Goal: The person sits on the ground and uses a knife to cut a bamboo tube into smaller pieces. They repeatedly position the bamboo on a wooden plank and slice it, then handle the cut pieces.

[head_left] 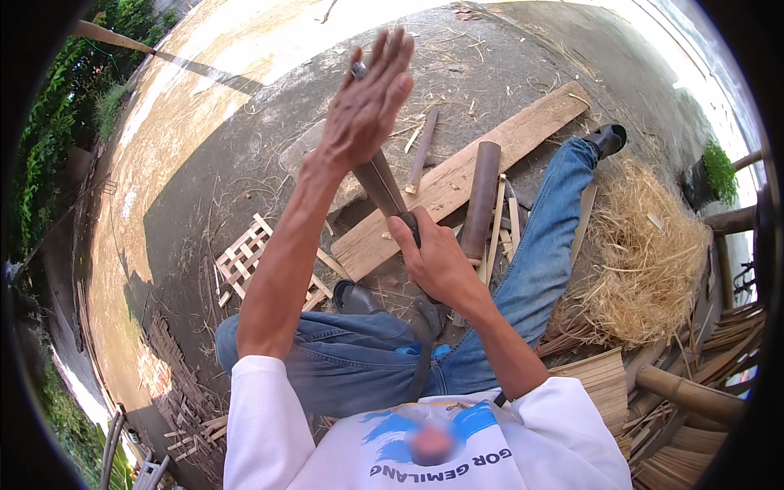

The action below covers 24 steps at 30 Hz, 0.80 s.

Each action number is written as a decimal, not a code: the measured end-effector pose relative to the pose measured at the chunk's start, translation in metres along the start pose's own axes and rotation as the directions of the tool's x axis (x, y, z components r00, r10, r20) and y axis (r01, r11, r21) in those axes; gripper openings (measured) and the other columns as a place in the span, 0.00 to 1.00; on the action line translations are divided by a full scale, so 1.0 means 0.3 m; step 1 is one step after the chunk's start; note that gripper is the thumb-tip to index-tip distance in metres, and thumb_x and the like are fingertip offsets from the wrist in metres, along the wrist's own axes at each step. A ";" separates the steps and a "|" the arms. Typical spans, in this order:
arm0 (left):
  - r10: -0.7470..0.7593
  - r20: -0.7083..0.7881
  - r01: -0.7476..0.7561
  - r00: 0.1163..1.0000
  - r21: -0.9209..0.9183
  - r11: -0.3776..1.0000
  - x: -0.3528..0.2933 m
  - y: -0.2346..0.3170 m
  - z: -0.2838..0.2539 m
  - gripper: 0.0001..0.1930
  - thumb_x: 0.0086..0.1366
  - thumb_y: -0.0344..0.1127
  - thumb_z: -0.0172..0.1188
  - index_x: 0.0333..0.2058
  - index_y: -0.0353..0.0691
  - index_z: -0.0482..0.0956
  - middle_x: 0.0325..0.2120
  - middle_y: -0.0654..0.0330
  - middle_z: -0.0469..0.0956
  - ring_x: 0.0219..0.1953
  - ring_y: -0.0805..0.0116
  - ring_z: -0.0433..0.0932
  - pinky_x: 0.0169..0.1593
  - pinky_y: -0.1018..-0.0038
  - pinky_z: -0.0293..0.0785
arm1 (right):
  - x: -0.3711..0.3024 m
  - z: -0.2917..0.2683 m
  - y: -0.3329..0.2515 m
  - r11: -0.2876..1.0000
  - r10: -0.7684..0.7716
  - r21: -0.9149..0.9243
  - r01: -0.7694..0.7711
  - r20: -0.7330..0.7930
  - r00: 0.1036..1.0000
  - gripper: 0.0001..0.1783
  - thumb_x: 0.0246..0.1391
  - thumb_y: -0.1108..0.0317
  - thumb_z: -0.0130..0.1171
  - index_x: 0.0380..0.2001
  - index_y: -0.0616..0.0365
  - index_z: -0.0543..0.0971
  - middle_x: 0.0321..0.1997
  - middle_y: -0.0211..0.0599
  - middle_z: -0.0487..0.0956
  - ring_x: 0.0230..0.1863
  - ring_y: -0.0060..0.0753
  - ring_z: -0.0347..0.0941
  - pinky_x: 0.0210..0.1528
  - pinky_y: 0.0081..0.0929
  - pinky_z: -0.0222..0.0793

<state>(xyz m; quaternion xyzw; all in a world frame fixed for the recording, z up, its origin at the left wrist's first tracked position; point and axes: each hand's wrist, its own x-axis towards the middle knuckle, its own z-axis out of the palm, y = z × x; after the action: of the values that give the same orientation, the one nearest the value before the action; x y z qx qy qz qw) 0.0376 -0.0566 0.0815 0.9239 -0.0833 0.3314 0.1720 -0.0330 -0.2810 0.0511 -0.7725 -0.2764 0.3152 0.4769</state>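
My left hand [367, 110] is raised toward the far side, fingers stretched out and a ring on one of them; nothing is in it. My right hand [441, 257] is closed around the black grip of a long, dark-handled tool [382, 189]. Its broad brown length, with a pale line down it, slants up toward my left wrist, which hides its far end. Beyond it lies a light wooden plank [523, 135]. A brown bamboo-like tube [482, 200] rests against the plank, right of the tool. A shorter brown stick [422, 151] lies across the plank's far edge.
A woven slat panel [245, 253] lies left of my bent leg [343, 351]. Thin pale strips [496, 220] lie beside the tube. A heap of straw-like shavings [645, 253] rises at right, with bamboo poles [686, 392] nearer me. My outstretched leg [539, 237] runs alongside the plank.
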 end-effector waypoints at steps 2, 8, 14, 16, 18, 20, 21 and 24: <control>-0.203 0.317 0.204 0.926 0.033 0.979 -0.091 -0.071 0.075 0.36 0.78 0.60 0.21 0.74 0.47 0.55 0.76 0.66 0.53 0.78 0.66 0.44 0.80 0.62 0.30 | 0.027 -0.012 -0.032 0.996 0.038 0.084 -0.043 0.065 0.997 0.28 0.72 0.47 0.49 0.44 0.69 0.71 0.25 0.54 0.78 0.27 0.50 0.80 0.34 0.45 0.73; -0.264 0.418 0.236 0.869 0.117 0.965 -0.064 0.013 0.082 0.37 0.77 0.64 0.19 0.73 0.54 0.60 0.64 0.52 0.73 0.77 0.64 0.51 0.80 0.62 0.33 | 0.047 -0.061 0.135 0.994 -0.058 -0.089 0.061 0.043 0.997 0.19 0.61 0.60 0.64 0.42 0.67 0.74 0.28 0.47 0.80 0.27 0.35 0.80 0.33 0.35 0.74; -0.337 0.405 0.303 0.850 0.149 0.941 -0.089 0.017 0.052 0.36 0.76 0.66 0.19 0.73 0.60 0.59 0.65 0.63 0.72 0.76 0.66 0.53 0.80 0.60 0.35 | 0.166 -0.169 0.215 0.786 -0.353 -0.547 0.289 -0.013 0.935 0.16 0.58 0.68 0.63 0.42 0.67 0.70 0.27 0.58 0.80 0.37 0.64 0.80 0.37 0.45 0.73; -0.320 0.354 0.293 0.879 0.128 0.947 -0.091 -0.013 0.033 0.36 0.75 0.67 0.20 0.73 0.60 0.58 0.66 0.63 0.71 0.76 0.65 0.53 0.80 0.59 0.35 | 0.160 -0.157 0.200 0.864 -0.288 -0.401 0.305 0.104 0.952 0.15 0.62 0.64 0.62 0.40 0.65 0.72 0.23 0.47 0.78 0.25 0.47 0.80 0.29 0.40 0.73; -0.304 0.314 0.296 0.899 0.074 0.952 -0.115 -0.027 0.032 0.37 0.75 0.68 0.22 0.73 0.60 0.58 0.67 0.63 0.70 0.76 0.65 0.53 0.80 0.59 0.35 | 0.128 -0.149 0.079 0.985 0.021 -0.167 0.034 0.319 0.948 0.16 0.64 0.61 0.62 0.38 0.65 0.72 0.22 0.40 0.78 0.19 0.36 0.78 0.25 0.37 0.73; -0.267 0.285 0.279 0.921 -0.004 0.960 -0.121 -0.026 0.034 0.37 0.74 0.69 0.23 0.73 0.60 0.58 0.68 0.62 0.69 0.76 0.64 0.53 0.80 0.59 0.34 | 0.131 -0.127 0.143 0.986 0.086 -0.159 -0.038 0.307 0.948 0.18 0.63 0.57 0.61 0.38 0.64 0.76 0.24 0.38 0.78 0.21 0.31 0.76 0.27 0.36 0.72; -0.253 0.316 0.281 0.914 -0.044 0.959 -0.095 -0.006 0.038 0.39 0.73 0.71 0.25 0.74 0.59 0.57 0.69 0.61 0.67 0.77 0.63 0.51 0.80 0.59 0.33 | 0.151 -0.123 0.246 0.971 0.162 -0.216 -0.100 0.296 0.941 0.19 0.61 0.56 0.62 0.40 0.65 0.77 0.26 0.43 0.81 0.27 0.38 0.79 0.34 0.38 0.74; -0.279 0.269 0.311 0.922 -0.083 0.947 -0.082 -0.008 0.039 0.42 0.71 0.74 0.28 0.72 0.55 0.62 0.66 0.55 0.72 0.73 0.58 0.62 0.77 0.56 0.50 | 0.144 -0.010 0.567 0.949 0.171 -0.298 -0.101 0.219 0.960 0.22 0.57 0.54 0.63 0.41 0.66 0.80 0.32 0.52 0.84 0.37 0.50 0.83 0.43 0.42 0.76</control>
<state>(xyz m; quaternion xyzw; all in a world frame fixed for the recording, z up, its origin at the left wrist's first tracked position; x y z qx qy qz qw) 0.0261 -0.0578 0.0567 0.9481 0.0150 0.1748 0.2652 0.0188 -0.3181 -0.1126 -0.8060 -0.3206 0.3967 0.3005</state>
